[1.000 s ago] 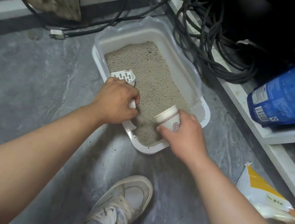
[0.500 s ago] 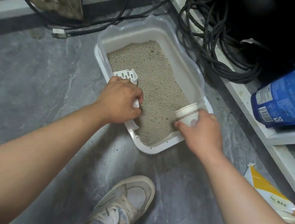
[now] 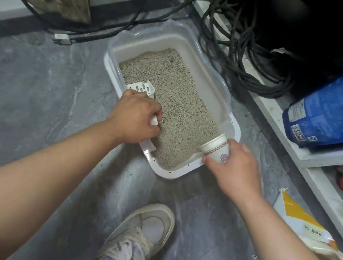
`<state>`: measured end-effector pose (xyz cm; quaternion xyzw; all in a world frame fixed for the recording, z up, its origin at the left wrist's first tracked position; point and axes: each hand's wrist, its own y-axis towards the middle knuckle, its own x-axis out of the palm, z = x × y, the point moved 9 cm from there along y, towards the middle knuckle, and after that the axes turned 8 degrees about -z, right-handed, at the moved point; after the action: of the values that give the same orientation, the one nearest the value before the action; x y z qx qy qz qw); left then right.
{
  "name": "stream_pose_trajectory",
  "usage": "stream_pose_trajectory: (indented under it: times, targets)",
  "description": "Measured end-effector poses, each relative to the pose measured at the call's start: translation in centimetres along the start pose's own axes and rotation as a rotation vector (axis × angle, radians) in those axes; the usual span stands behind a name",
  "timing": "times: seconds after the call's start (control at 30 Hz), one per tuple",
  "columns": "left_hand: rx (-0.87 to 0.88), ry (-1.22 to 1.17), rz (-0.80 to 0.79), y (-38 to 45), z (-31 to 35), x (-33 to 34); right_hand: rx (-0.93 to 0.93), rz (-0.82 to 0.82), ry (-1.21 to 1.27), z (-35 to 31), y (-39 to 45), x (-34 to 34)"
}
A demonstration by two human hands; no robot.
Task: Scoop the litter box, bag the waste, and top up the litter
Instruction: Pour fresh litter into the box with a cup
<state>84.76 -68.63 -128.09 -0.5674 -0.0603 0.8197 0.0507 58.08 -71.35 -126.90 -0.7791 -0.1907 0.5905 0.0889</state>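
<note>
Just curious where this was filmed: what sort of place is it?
Probably a home storage or utility corner: a litter box on a grey floor, coiled cables and bags on a low shelf.

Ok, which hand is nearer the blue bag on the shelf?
Right. The right hand, gripping the paper cup at the litter box's near right corner, is closer to the blue bag. The left hand holds the scoop at the box's left side, farther away.
</note>
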Motion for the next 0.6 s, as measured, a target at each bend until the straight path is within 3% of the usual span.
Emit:
stream_pose_trajectory:
  times: [0.6]
  targets:
    - [0.001,-0.005,0.015,0.1,0.1,-0.1,-0.079,0.021,0.013,-1.8,-1.1,1.9]
